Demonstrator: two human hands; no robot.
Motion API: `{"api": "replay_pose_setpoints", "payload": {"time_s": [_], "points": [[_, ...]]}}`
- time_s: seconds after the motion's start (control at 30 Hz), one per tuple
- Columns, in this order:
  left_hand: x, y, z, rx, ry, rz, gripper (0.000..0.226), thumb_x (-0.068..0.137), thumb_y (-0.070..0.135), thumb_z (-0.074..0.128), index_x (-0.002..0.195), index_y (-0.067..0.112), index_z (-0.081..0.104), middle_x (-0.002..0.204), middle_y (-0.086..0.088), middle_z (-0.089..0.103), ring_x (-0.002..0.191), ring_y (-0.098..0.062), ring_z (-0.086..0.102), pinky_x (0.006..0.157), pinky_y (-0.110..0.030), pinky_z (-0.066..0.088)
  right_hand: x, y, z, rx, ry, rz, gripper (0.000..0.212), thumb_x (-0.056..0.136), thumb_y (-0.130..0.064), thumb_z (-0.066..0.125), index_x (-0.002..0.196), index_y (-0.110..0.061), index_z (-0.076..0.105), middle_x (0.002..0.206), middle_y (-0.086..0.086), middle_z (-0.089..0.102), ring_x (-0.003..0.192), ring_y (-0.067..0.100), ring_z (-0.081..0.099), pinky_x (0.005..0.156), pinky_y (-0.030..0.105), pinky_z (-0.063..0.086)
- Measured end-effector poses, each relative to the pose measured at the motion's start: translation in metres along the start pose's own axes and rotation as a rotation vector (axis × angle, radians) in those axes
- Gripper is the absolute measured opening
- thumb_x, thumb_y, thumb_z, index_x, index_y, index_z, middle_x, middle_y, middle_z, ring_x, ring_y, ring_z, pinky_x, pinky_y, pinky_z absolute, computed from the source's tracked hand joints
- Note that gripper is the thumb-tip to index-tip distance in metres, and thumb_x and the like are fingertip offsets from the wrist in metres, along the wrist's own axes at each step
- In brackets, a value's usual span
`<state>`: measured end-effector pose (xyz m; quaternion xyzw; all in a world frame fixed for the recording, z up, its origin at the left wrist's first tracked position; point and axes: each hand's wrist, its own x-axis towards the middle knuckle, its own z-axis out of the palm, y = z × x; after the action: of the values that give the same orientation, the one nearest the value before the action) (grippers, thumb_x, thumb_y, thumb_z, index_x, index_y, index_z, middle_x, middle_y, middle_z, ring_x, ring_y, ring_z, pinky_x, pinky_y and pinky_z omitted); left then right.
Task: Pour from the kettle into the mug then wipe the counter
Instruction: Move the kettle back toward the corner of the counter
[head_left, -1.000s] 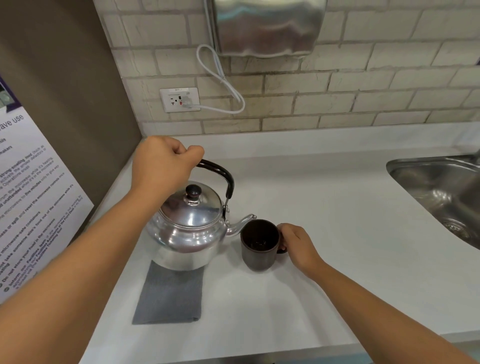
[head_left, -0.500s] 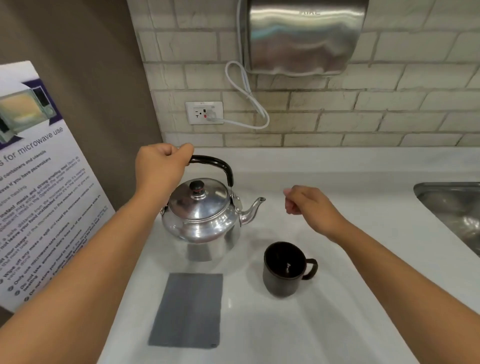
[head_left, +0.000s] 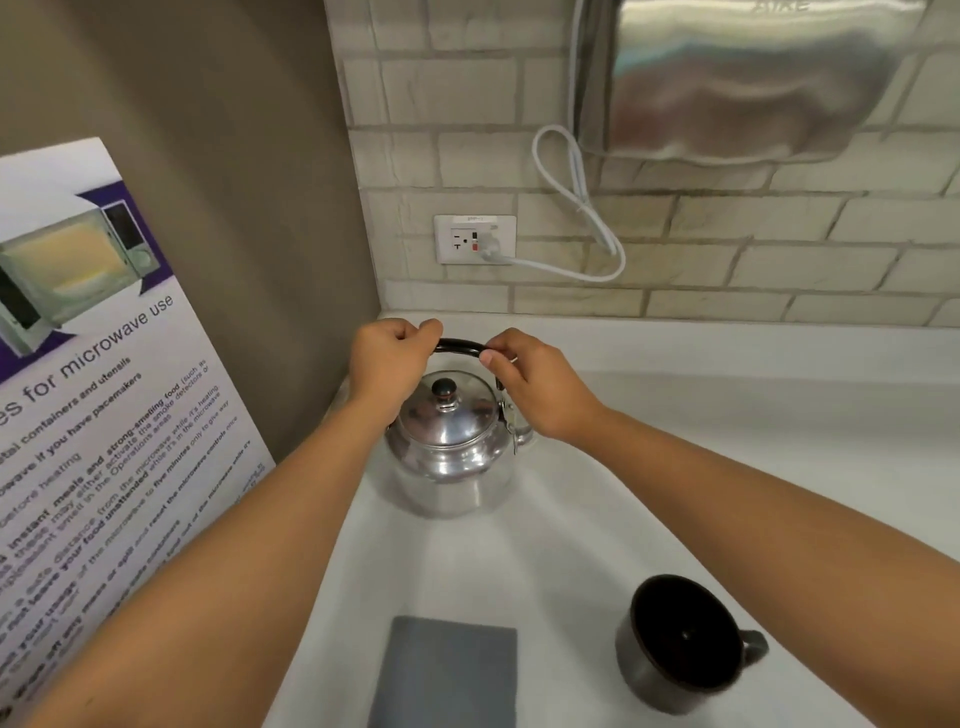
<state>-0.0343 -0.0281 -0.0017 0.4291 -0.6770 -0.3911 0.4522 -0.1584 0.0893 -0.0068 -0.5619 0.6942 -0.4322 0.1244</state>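
Kettle (head_left: 449, 447) polished metal; mug (head_left: 675, 649) matt dark; cloth (head_left: 444, 675) grey, matt.

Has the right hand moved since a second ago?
Yes. The right hand left the mug near the counter's front edge and went back toward the wall, now gripping the kettle handle.

Both arms extend forward, bare to the frame edge, and converge toward the centre. The left hand (head_left: 388, 364) is closed in a fist, knuckles up, gripping the left end of the kettle handle (head_left: 460, 346). The right hand (head_left: 535, 387) grips the right end, fingers curled over, thumb underneath.
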Motion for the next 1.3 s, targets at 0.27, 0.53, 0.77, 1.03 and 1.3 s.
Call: {"api": "replay_pose_setpoints", "payload": {"time_s": [0.27, 0.53, 0.77, 1.03, 1.3], "points": [[0.025, -0.03, 0.015, 0.028, -0.073, -0.052, 0.037, 0.076, 0.02, 0.064, 0.05, 0.008, 0.04, 0.042, 0.003, 0.025, 0.04, -0.009, 0.023, 0.037, -0.019, 0.022, 0.022, 0.025, 0.022, -0.032, 0.001, 0.07, 0.025, 0.095, -0.031, 0.046, 0.103, -0.012, 0.06, 0.076, -0.006, 0.056, 0.066, 0.007, 0.052, 0.058, 0.016, 0.037], [0.04, -0.049, 0.027, 0.034, -0.052, -0.045, 0.041, 0.078, 0.021, 0.062, 0.059, -0.014, 0.049, 0.055, -0.016, 0.041, 0.052, -0.017, 0.033, 0.044, -0.024, 0.026, 0.037, 0.037, 0.029, -0.061, -0.007, 0.098, 0.028, 0.097, -0.03, 0.042, 0.101, -0.011, 0.062, 0.079, -0.002, 0.057, 0.07, 0.01, 0.052, 0.062, 0.019, 0.038], [0.055, -0.063, 0.028, -0.02, -0.083, -0.042, 0.018, 0.084, 0.029, 0.062, 0.079, 0.011, 0.065, 0.08, 0.0, 0.063, 0.069, -0.008, 0.055, 0.06, -0.018, 0.04, 0.057, 0.047, 0.04, -0.088, 0.119, 0.112, 0.029, 0.095, -0.022, 0.048, 0.115, -0.009, 0.066, 0.098, 0.007, 0.054, 0.092, 0.015, 0.052, 0.079, 0.014, 0.032], [0.063, -0.086, 0.032, 0.263, -0.211, -0.011, 0.019, 0.093, 0.017, 0.052, 0.098, 0.014, 0.07, 0.106, -0.003, 0.066, 0.091, -0.016, 0.059, 0.075, -0.022, 0.04, 0.078, 0.059, 0.055, 0.028, 0.119, 0.292, 0.021, 0.09, -0.007, 0.053, 0.101, -0.006, 0.071, 0.095, 0.012, 0.072, 0.066, 0.01, 0.058, 0.072, 0.019, 0.043], [0.069, -0.085, 0.028, 0.481, -0.332, -0.11, 0.022, 0.093, 0.015, 0.049, 0.081, 0.016, 0.068, 0.084, -0.002, 0.064, 0.081, -0.02, 0.057, 0.067, -0.027, 0.042, 0.088, 0.06, 0.05, -0.125, -0.068, 0.418, 0.024, 0.091, -0.011, 0.05, 0.104, -0.006, 0.07, 0.11, 0.014, 0.069, 0.102, 0.027, 0.063, 0.069, 0.016, 0.04]]}}
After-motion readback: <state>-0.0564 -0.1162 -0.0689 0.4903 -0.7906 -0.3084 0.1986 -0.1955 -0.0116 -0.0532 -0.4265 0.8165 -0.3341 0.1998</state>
